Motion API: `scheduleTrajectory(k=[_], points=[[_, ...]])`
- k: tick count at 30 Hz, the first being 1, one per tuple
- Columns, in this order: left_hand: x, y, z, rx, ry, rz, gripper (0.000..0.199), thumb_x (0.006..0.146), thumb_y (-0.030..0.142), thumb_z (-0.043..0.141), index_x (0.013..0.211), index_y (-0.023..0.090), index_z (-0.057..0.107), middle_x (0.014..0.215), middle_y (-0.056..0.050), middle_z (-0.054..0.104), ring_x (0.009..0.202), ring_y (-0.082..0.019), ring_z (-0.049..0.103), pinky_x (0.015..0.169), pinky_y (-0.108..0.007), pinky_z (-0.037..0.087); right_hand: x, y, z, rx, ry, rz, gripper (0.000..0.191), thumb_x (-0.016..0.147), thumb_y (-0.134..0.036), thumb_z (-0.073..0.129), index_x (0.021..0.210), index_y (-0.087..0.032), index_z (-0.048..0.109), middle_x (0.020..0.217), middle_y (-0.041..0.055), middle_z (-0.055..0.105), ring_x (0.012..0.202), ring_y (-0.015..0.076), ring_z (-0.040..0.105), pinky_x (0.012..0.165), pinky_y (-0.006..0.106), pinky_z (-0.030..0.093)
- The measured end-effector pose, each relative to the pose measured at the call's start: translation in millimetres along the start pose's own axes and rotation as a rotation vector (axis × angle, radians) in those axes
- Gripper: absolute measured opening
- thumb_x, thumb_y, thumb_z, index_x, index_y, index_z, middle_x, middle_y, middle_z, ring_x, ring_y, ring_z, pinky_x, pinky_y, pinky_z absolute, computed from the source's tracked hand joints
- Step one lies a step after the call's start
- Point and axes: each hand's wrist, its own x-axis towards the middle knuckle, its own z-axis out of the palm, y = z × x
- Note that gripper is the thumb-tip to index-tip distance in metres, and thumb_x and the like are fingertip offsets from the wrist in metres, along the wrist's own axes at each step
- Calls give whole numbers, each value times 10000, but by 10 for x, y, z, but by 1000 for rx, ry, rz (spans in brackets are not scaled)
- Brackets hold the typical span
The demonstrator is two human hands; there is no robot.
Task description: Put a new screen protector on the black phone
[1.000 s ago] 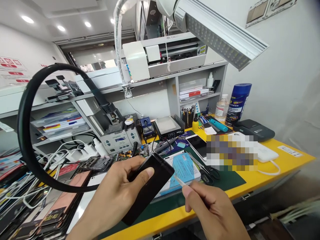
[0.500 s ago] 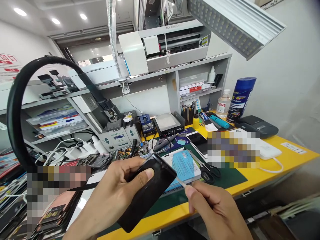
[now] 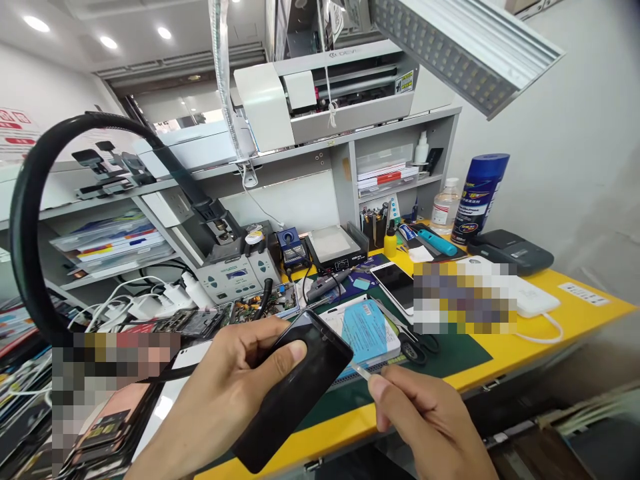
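A black smartphone (image 3: 295, 393) is tilted in front of me, its glossy face up, above the yellow table (image 3: 345, 433). My left hand (image 3: 240, 380) is closed round its left edge, the thumb pressed on the face near the top. In my right hand (image 3: 420, 413) a thin, flat metal pry tool (image 3: 361, 371) is pinched between thumb and fingers. Its tip lies at the phone's upper right edge; whether it sits in the seam or only touches, I cannot tell.
Behind the phone are a blue-and-white box (image 3: 367, 330), scissors (image 3: 417, 343) and a white phone (image 3: 393, 285). Stacked phone parts (image 3: 107, 427) crowd the left. A blue spray can (image 3: 477, 200) stands back right. A lamp (image 3: 465, 53) hangs overhead.
The pry tool and right hand have shifted slightly at the phone's edge, with less of the tool's length showing. The left hand keeps its hold. The view has moved a little.
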Motion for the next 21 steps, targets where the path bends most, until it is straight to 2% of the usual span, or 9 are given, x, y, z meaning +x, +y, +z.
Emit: scheduleTrajectory(k=[4,14,21], points=[[-7,-28,-22,-33,-23,-18,353,866,499,662,764,163,635,648,20,489,581,-100,387,495,-198,299,-1,5,5,25,13,0,487,1011,-463,434,597,-211,386,591,-40,293,567,140,332,543,289,256],[-9,-58,-31,-124,-85,-8,367,905,511,643,793,162,627,680,28,478,622,-96,389,532,-189,310,-8,47,10,50,-11,14,504,1013,-507,419,604,-215,386,596,-39,307,575,145,342,556,292,254],[-8,-61,-34,-109,-72,-5,363,911,510,637,819,160,641,689,21,495,627,-98,401,533,-192,309,-14,27,19,42,-15,24,502,1015,-504,419,606,-215,386,599,-39,310,579,145,336,559,294,253]])
